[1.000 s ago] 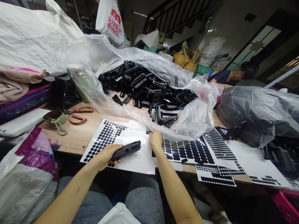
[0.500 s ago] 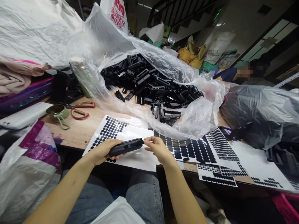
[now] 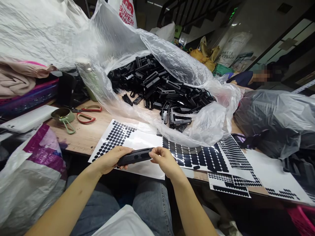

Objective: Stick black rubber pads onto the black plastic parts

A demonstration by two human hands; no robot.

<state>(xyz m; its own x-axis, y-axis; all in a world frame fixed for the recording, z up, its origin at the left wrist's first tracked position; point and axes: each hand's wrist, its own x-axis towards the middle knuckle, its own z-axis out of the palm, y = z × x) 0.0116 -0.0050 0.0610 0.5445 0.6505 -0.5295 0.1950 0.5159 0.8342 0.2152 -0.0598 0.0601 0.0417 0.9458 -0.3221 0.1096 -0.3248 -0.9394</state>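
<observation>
Holding a black casing (image 3: 135, 157) in the left hand (image 3: 112, 160); touching its end with the right hand (image 3: 165, 160), too hidden to tell if pinching. Beyond both hands, black parts (image 3: 157, 85) heaped in a clear bag (image 3: 206, 124); right of them, a greyish bag (image 3: 273, 113), contents indistinct.

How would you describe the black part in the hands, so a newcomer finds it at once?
Start at the heap of black parts in clear plastic. Nearer you lies a white sheet with black dots, and over it, the long black part. Unlike the heaped ones, it sits between left hand and right hand.
</observation>
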